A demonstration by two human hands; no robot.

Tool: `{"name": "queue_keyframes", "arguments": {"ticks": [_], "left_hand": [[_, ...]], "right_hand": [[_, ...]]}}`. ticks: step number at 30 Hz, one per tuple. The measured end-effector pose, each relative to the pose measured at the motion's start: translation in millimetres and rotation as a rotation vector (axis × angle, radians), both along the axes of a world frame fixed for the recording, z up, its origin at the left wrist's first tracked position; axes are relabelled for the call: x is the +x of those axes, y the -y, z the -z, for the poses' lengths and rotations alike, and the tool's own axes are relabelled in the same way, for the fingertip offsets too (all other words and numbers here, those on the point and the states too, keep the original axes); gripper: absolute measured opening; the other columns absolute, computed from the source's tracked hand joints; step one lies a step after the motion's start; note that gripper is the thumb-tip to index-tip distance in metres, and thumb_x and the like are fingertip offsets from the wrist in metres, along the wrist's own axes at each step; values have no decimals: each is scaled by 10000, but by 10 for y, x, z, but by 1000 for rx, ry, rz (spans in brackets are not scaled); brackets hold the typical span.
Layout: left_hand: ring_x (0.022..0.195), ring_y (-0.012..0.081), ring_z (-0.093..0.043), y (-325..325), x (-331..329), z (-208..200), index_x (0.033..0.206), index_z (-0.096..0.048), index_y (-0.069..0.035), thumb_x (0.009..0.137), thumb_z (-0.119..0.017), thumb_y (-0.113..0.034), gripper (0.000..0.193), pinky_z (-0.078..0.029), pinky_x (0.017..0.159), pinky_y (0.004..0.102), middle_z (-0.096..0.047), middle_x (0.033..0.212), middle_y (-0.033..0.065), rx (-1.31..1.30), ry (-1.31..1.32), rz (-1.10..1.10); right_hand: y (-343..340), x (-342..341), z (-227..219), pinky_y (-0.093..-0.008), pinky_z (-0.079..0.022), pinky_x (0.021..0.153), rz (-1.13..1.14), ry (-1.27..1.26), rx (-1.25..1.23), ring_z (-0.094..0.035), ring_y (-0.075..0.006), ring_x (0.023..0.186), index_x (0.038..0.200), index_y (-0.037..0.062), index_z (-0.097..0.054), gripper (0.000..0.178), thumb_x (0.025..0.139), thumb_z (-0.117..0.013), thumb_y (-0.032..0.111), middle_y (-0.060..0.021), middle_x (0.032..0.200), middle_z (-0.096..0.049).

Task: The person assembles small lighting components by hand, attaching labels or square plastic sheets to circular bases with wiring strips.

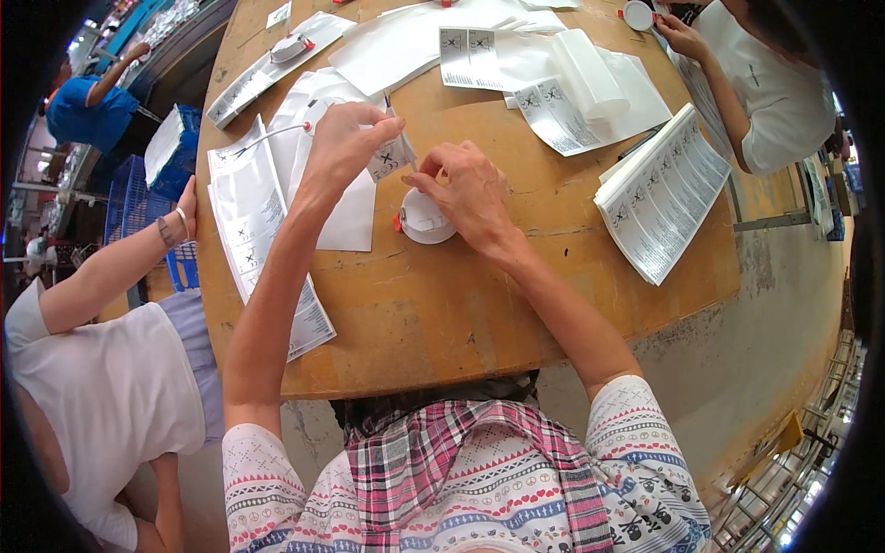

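My left hand is closed, with a small silver printed label hanging at its fingertips. Just right of it, my right hand has thumb and forefinger pinched by the label's lower edge; what is between them is too small to make out. Partly under my right hand lies a round white lamp-like disc with a red connector at its left side. Behind my left hand, another white round piece with a red-tipped cable rests on white sheets, partly hidden.
Long label sheets lie left on the wooden table. A thick label stack is at the right; curled backing paper lies farther back. A co-worker's hand holds a white disc at far right. Another person stands left, by blue crates.
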State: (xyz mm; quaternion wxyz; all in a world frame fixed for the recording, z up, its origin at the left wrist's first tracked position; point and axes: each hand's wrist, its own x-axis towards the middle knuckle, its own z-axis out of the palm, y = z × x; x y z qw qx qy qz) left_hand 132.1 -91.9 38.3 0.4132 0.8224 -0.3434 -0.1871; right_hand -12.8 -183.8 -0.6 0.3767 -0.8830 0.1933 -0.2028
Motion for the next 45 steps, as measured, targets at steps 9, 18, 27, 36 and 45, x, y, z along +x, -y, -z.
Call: {"name": "queue_keyframes", "arguments": {"ticks": [9, 18, 27, 36, 45], "left_hand": [[813, 234, -585, -38, -16, 60, 822, -696, 7, 762, -645, -322, 339, -411, 728, 358, -651, 833, 141, 4, 83, -17], [847, 220, -537, -22, -135, -121, 730, -686, -23, 749, -682, -435, 413, -373, 795, 366, -634, 816, 78, 147, 539, 5], [951, 254, -498, -13, 31, -48, 760, -718, -88, 720, -648, -500, 420, -246, 857, 435, -618, 817, 101, 177, 453, 63], [669, 204, -534, -25, 125, -31, 704, -692, -24, 737, -642, -473, 453, -372, 659, 345, -598, 664, 97, 127, 199, 84], [458, 131, -430, -13, 121, 67, 597, -611, 40, 746, -655, -372, 441, -335, 442, 309, -484, 479, 59, -7, 221, 166]], "right_hand": [[-23, 8, 25, -361, -456, 662, -11, 23, -32, -559, -238, 768, 725, 64, -633, 175, 741, -693, 227, -46, 755, -629], [-20, -10, 55, -365, -461, 666, -10, 53, -52, -561, -241, 775, 740, 63, -621, 168, 740, -693, 216, -45, 769, -627], [-20, -6, 72, -367, -452, 678, -26, 63, -57, -549, -250, 770, 754, 53, -614, 163, 740, -691, 196, -56, 777, -615], [-24, -4, 78, -366, -448, 683, -35, 82, -54, -548, -251, 775, 764, 52, -616, 163, 743, -684, 199, -60, 785, -615], [-23, -1, 89, -370, -445, 684, -34, 98, -70, -547, -257, 779, 759, 59, -612, 164, 741, -681, 207, -60, 785, -613]]}}
